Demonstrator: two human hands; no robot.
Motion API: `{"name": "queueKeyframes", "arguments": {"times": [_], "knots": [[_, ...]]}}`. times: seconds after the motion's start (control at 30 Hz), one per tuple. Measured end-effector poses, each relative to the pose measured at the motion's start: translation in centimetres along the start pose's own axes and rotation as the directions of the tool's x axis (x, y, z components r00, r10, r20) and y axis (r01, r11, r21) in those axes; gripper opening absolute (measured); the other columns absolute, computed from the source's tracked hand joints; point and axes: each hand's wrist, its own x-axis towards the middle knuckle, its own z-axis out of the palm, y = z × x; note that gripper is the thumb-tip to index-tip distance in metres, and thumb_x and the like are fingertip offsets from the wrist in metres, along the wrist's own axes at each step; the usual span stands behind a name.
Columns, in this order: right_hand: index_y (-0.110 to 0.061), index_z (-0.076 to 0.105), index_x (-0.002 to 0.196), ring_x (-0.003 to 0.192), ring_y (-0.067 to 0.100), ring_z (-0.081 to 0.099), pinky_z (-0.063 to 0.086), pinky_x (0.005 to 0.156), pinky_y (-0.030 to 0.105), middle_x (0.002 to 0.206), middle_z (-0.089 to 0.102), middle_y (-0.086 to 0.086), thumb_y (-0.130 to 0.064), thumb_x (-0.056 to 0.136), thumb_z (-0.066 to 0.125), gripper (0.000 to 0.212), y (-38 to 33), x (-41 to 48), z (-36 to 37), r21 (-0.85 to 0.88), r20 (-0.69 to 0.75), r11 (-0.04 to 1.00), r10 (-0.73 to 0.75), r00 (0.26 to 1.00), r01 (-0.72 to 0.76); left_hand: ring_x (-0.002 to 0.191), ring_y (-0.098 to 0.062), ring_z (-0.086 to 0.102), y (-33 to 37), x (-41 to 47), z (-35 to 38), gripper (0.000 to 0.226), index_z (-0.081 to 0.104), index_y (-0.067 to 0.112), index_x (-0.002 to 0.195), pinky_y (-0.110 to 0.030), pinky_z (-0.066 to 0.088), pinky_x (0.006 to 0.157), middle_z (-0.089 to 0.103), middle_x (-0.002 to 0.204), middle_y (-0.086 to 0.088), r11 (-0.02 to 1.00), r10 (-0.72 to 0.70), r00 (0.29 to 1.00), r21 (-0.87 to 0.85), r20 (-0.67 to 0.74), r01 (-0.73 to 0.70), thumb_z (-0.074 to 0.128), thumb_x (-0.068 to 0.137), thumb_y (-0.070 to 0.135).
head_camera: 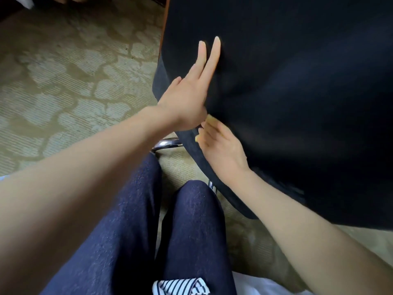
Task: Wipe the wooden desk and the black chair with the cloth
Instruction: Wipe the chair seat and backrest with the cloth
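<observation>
Leaning over the black chair (287, 92), its dark padded surface filling the right of the view. Pressing the left hand (187, 99) flat on the fabric, open, with two straight fingers (213, 58) pointing up and away. Just below, close against the heel of that hand, gripping a yellow cloth (210, 119) in the right hand (219, 145), fingers curled over it so only small yellow bits show. Holding the cloth against the chair's rounded near edge, between the two hands. Under that edge, a chrome base (165, 143) over patterned carpet (63, 71). At the bottom, legs in dark jeans (127, 220) and a striped hem (180, 286).
</observation>
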Motion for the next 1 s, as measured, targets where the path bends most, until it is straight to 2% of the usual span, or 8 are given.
{"name": "queueKeyframes", "arguments": {"times": [0.03,0.07,0.2,0.27,0.37,0.47,0.8,1.0], "knots": [[-0.014,0.031,0.144,0.144,0.015,0.015,-0.027,0.106,0.04,0.149,0.034,-0.002,-0.019,0.101,0.022,0.044,-1.9,0.2,1.0,0.12,-0.184,0.992,0.064,0.981,-0.042,0.059,-0.005,0.049,0.0,0.1,-0.3,0.112,-0.02,0.029,0.148,-0.045,0.038,0.093,-0.016,0.159,-0.007,1.0,0.0,1.0,0.005,0.012,0.0,0.051,0.071,-0.009],[-0.012,0.035,0.142,0.142,0.019,0.019,-0.029,0.101,0.043,0.144,0.04,0.001,-0.017,0.1,0.028,0.043,-2.7,-0.8,1.1,0.294,-0.099,0.952,0.116,0.988,-0.082,0.06,-0.005,0.05,-0.1,0.3,-0.5,0.111,-0.021,0.03,0.147,-0.046,0.037,0.096,-0.016,0.159,-0.007,1.0,-0.002,1.0,0.012,0.021,0.002,0.051,0.073,-0.008],[-0.011,0.017,0.15,0.146,0.023,0.0,-0.033,0.1,0.041,0.158,0.015,0.005,-0.006,0.087,0.001,0.065,-6.7,-4.2,3.8,0.397,-0.129,0.918,0.033,0.991,0.022,0.058,-0.005,0.047,-0.3,0.6,-1.1,0.111,-0.024,0.032,0.146,-0.039,0.037,0.073,-0.015,0.159,-0.008,0.999,-0.033,0.999,0.015,0.035,0.032,0.051,0.074,-0.007],[-0.006,0.014,0.149,0.146,0.029,-0.002,-0.029,0.102,0.044,0.158,0.01,0.011,-0.005,0.096,0.03,0.056,-7.8,-6.7,5.4,0.441,-0.115,0.897,0.021,0.993,0.032,0.066,-0.017,0.055,-0.2,0.6,-0.9,0.111,-0.026,0.034,0.144,-0.037,0.034,0.069,-0.017,0.159,-0.009,0.998,-0.05,0.998,-0.024,0.035,0.051,0.05,0.075,-0.007],[-0.009,0.053,0.132,0.137,0.026,0.036,0.016,0.117,0.041,0.142,0.047,0.009,-0.018,0.08,0.074,0.057,-7.2,-10.4,5.6,0.576,-0.12,0.817,0.094,0.988,-0.008,0.119,-0.041,0.047,0.3,0.8,-0.3,0.11,-0.027,0.036,0.144,-0.048,0.043,0.088,-0.015,0.158,-0.012,0.992,-0.081,0.997,-0.091,0.01,0.082,0.05,0.077,-0.004],[-0.009,0.073,0.104,0.116,0.023,0.059,0.048,0.099,0.036,0.115,0.068,0.007,-0.01,0.081,0.07,0.023,-5.8,-12.8,5.8,0.662,-0.329,0.749,0.327,0.886,-0.031,0.145,-0.04,0.004,1.2,0.7,0.8,0.104,-0.02,0.031,0.148,-0.053,0.015,0.114,-0.006,0.16,-0.011,0.983,-0.175,0.981,-0.077,-0.081,0.169,0.053,0.079,0.004],[-0.003,0.064,0.118,0.12,0.022,0.056,0.022,0.113,0.036,0.127,0.061,0.01,0.0,0.102,0.012,0.054,0.3,-14.3,3.9,0.695,-0.396,0.7,0.566,0.723,-0.167,0.147,-0.026,-0.005,4.4,-3.2,4.4,0.103,-0.015,0.027,0.15,-0.048,0.003,0.118,-0.015,0.159,-0.006,0.944,-0.038,0.989,-0.328,-0.143,-0.011,0.051,0.077,-0.006],[-0.006,0.066,0.116,0.121,0.02,0.055,0.031,0.108,0.034,0.125,0.062,0.008,-0.002,0.097,0.047,0.027,0.4,-10.9,3.3,0.693,-0.463,0.685,0.662,0.589,-0.225,0.145,-0.021,-0.013,4.6,-2.9,4.3,0.104,-0.022,0.019,0.148,-0.05,0.011,0.118,-0.02,0.157,-0.015,0.935,0.012,0.997,-0.352,-0.077,-0.038,0.05,0.078,-0.008]]}}
